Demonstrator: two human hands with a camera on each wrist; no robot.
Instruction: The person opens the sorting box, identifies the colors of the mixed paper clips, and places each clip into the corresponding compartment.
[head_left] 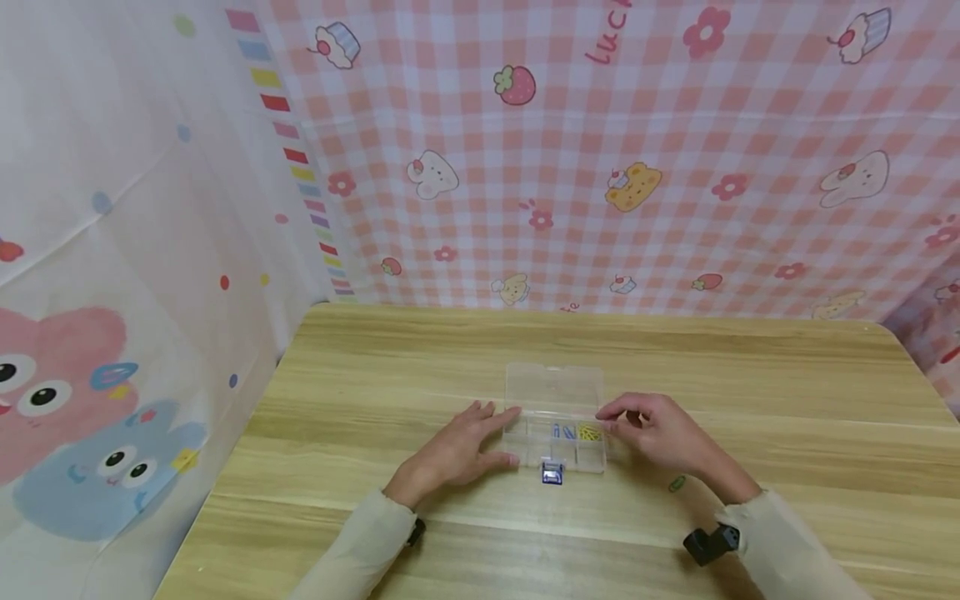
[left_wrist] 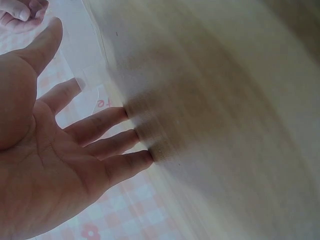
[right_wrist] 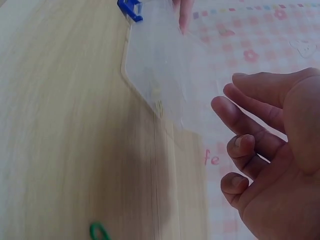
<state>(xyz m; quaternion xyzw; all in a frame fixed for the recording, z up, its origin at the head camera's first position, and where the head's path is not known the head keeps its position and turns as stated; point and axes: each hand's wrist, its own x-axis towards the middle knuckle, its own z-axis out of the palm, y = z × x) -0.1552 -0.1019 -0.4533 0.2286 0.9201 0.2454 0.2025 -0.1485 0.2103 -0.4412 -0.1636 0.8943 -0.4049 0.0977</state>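
Observation:
A clear plastic compartment box (head_left: 540, 450) lies on the table with its see-through lid (head_left: 553, 387) folded back. Blue paper clips (head_left: 568, 432) and yellow paper clips (head_left: 589, 432) lie in separate back compartments. At the front edge is a blue clasp (head_left: 552, 472), also visible in the right wrist view. My left hand (head_left: 459, 447) is spread at the box's left side, index finger and thumb at its edge. My right hand (head_left: 660, 433) hovers by the right back corner, thumb and forefinger near the yellow clips; the right wrist view shows nothing between its fingers.
A green paper clip (head_left: 677, 483) lies loose on the wooden table (head_left: 360, 367), right of the box and below the right hand. A pink checked cloth (head_left: 480, 167) hangs behind the table, and a white printed cloth (head_left: 150, 208) hangs at the left.

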